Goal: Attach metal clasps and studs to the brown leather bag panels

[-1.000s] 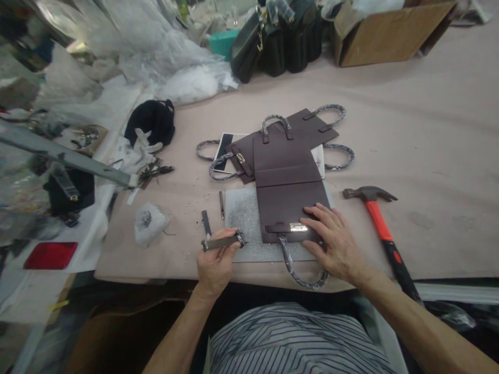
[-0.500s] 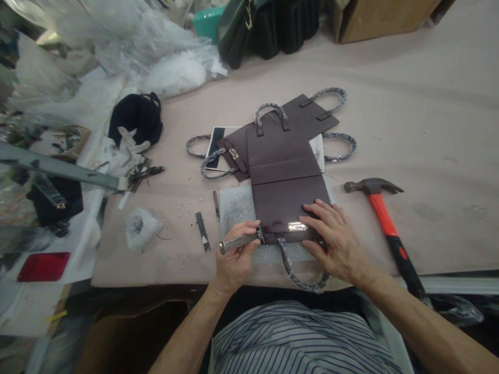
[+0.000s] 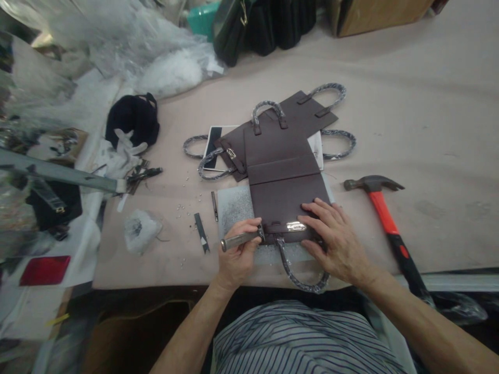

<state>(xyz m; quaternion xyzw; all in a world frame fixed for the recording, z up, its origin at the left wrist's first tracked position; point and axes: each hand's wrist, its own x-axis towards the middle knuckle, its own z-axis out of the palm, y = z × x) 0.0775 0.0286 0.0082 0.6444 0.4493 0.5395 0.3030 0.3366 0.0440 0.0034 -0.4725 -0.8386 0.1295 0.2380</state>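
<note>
A dark brown leather bag panel (image 3: 286,195) lies flat on a grey foam pad (image 3: 236,208) at the table's near edge. My left hand (image 3: 237,255) is closed round a metal punch tool (image 3: 238,240), whose tip touches the panel's strap at its left end. My right hand (image 3: 335,239) lies flat with fingers spread on the panel, beside the shiny metal clasp (image 3: 295,226). A wrapped handle (image 3: 300,272) loops toward me over the table edge.
A hammer with a red and black handle (image 3: 385,221) lies right of my right hand. More brown panels with wrapped handles (image 3: 307,111) are stacked behind. Two small metal tools (image 3: 202,234), scattered rivets, a plastic-wrapped lump (image 3: 140,228), black bags (image 3: 265,26) and plastic sheeting sit left and behind.
My left hand carried the metal punch rightward from beside the foam pad onto the panel's strap end. My right hand stayed flat on the panel.
</note>
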